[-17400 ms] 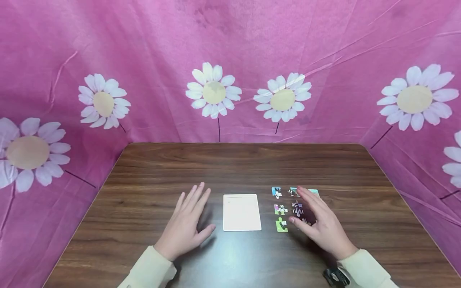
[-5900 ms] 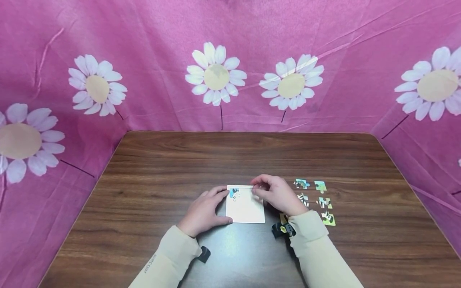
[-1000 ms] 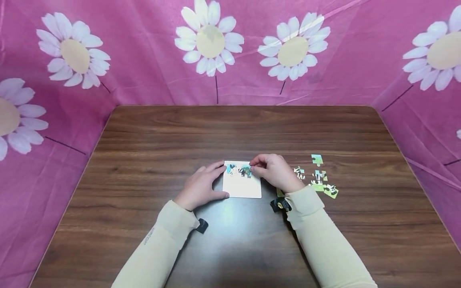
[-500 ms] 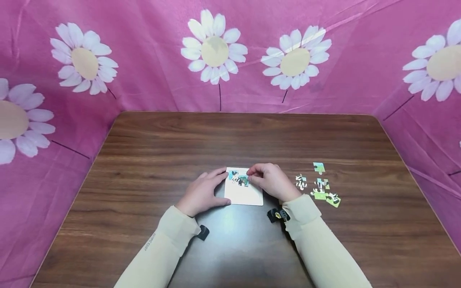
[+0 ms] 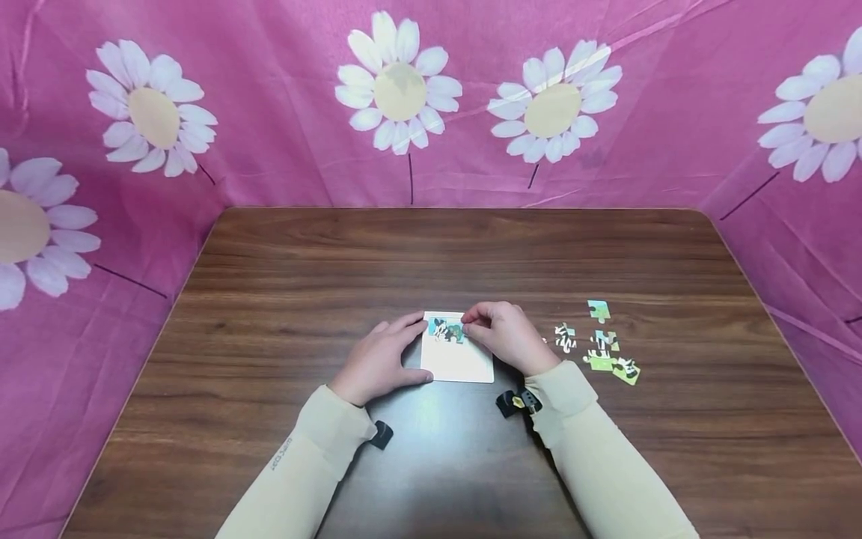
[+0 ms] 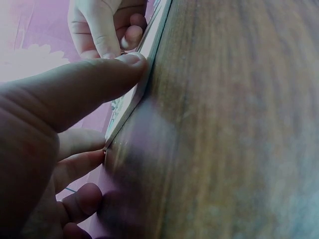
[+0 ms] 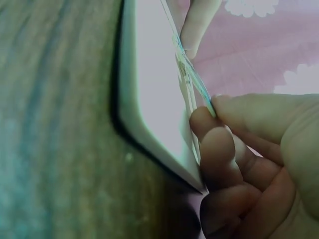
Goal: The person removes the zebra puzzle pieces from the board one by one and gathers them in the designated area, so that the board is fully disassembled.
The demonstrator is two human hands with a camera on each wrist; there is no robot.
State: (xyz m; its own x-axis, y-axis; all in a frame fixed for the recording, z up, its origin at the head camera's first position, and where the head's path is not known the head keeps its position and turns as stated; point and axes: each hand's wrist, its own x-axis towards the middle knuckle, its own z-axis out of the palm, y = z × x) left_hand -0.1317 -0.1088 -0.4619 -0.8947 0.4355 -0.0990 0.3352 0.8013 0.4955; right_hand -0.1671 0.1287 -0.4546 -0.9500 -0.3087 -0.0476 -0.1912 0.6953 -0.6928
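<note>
A square white puzzle board [image 5: 458, 367] lies on the table with a zebra-patterned blue puzzle piece [image 5: 439, 328] in its upper left corner. My left hand [image 5: 380, 359] holds the board at its left side, thumb at the near corner and index finger at the far one. The right hand [image 5: 508, 337] pinches a second puzzle piece [image 7: 203, 94] by its edge between thumb and index finger. This piece, with green in its picture, sits tilted over the board's top row, right up against the first one. The board's upper right corner is hidden behind the right fingers.
Right of the right hand, several loose puzzle pieces lie on the wooden table [image 5: 404, 262]: a blue-green one [image 5: 598, 311] at the back, a striped one [image 5: 566, 337], and a green one [image 5: 626, 370] nearest the front. A pink flowered cloth [image 5: 283, 90] hangs behind.
Since 17.4 s ago, the blank board has gained a corner piece and both hands have come to it. Over the last second, the right hand has brought the second piece left against the first.
</note>
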